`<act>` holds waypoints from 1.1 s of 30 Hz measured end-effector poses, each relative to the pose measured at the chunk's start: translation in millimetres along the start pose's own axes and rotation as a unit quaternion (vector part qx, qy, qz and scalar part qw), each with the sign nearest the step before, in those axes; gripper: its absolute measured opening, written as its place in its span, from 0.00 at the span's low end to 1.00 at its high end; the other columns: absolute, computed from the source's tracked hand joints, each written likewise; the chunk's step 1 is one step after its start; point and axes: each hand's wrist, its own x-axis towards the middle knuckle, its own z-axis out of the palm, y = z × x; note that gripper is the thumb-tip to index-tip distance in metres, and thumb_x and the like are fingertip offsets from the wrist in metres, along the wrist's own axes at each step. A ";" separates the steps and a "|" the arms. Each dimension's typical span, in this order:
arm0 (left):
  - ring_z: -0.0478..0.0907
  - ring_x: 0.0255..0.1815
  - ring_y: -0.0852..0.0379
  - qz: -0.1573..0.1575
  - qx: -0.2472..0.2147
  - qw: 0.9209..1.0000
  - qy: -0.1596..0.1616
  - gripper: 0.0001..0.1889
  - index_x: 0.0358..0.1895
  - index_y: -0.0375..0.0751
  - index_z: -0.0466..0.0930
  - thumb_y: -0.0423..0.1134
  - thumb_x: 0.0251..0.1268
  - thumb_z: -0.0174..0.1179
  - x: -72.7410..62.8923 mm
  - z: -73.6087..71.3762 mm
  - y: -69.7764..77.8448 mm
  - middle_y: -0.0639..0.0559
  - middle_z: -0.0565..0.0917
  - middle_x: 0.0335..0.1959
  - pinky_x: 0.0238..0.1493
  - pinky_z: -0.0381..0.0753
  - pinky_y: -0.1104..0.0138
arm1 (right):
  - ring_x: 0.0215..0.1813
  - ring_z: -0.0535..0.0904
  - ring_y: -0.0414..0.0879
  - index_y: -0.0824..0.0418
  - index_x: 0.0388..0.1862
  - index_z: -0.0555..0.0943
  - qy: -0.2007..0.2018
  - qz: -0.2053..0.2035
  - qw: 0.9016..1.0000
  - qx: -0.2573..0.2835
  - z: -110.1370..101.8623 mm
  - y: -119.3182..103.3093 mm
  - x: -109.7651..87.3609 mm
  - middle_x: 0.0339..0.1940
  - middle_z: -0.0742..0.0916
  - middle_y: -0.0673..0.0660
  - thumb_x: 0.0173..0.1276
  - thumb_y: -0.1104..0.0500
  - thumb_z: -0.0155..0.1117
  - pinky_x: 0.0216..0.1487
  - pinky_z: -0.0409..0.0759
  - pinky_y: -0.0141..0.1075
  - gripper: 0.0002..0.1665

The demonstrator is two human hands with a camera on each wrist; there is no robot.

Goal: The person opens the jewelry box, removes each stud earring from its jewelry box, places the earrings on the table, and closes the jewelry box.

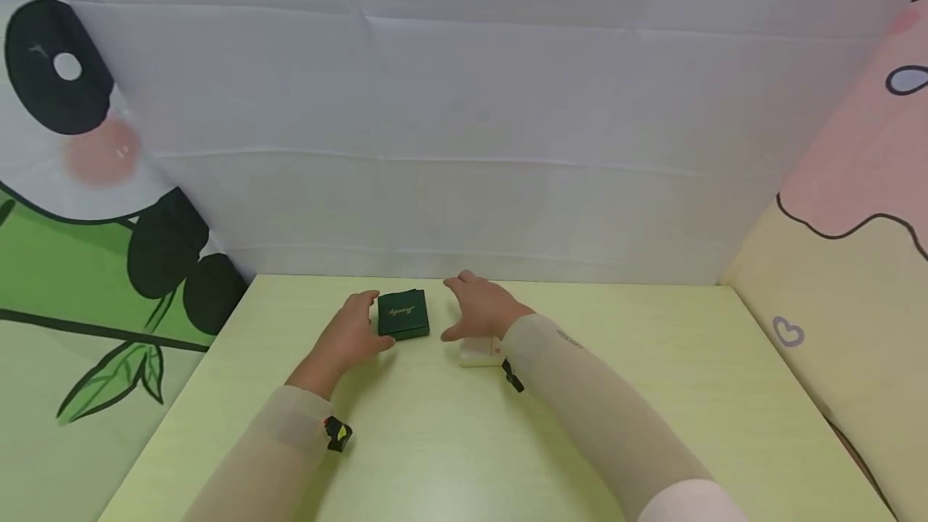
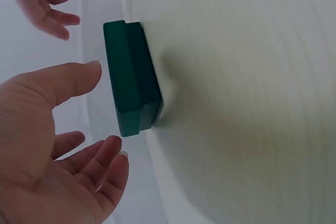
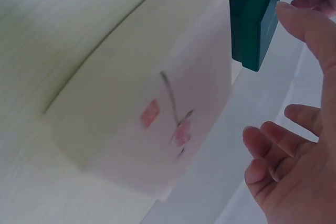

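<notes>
A dark green square box with gold lettering on its lid lies on the table. My left hand is at its left side, thumb and fingers spread and apart from it in the left wrist view, where the box shows a lid over a darker base. To the right of the box, my right hand hovers with thumb and fingers parted, holding nothing. Beneath that hand is a small white box, partly hidden by it. Up close, the white box bears a pink flower print and a red mark.
The pale yellow table ends at a creased white cloth backdrop. Cartoon-printed panels stand at the left and right. Dark bands sit at both wrists.
</notes>
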 end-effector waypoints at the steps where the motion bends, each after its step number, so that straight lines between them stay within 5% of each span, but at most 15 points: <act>1: 0.67 0.70 0.31 -0.003 -0.001 1.000 -0.004 0.50 0.79 0.29 0.52 0.42 0.61 0.74 0.3 -0.5 -1.7 0.29 0.63 0.74 0.67 0.69 0.41 | 0.69 0.74 0.51 0.54 0.83 0.61 -0.003 -0.001 1.000 0.004 0.1 -3.1 2.6 0.74 0.70 0.55 0.59 0.35 0.77 0.64 0.76 0.46 0.59; 11: 0.63 0.74 0.34 -0.009 -0.021 0.999 -0.024 0.56 0.81 0.32 0.48 0.43 0.57 0.78 11.9 3.9 -15.5 0.31 0.56 0.78 0.72 0.64 0.42 | 0.72 0.71 0.51 0.53 0.82 0.61 -0.026 0.005 1.000 0.017 13.4 -21.2 21.5 0.76 0.68 0.56 0.59 0.36 0.77 0.66 0.75 0.46 0.58; 18: 0.63 0.73 0.34 -0.001 -0.018 0.999 -0.038 0.62 0.82 0.32 0.44 0.46 0.53 0.81 24.4 7.1 -19.6 0.30 0.54 0.77 0.71 0.65 0.42 | 0.59 0.77 0.47 0.52 0.79 0.66 -0.014 0.018 1.000 -0.017 27.6 -31.7 37.1 0.65 0.74 0.53 0.56 0.37 0.80 0.59 0.78 0.42 0.56; 33: 0.62 0.74 0.35 -0.042 -0.069 0.996 -0.044 0.64 0.82 0.30 0.45 0.42 0.47 0.83 58.0 17.6 -19.2 0.30 0.57 0.78 0.73 0.62 0.44 | 0.56 0.78 0.48 0.52 0.81 0.63 -0.047 0.008 0.999 -0.020 23.6 -22.0 68.4 0.62 0.75 0.55 0.56 0.41 0.80 0.54 0.80 0.43 0.57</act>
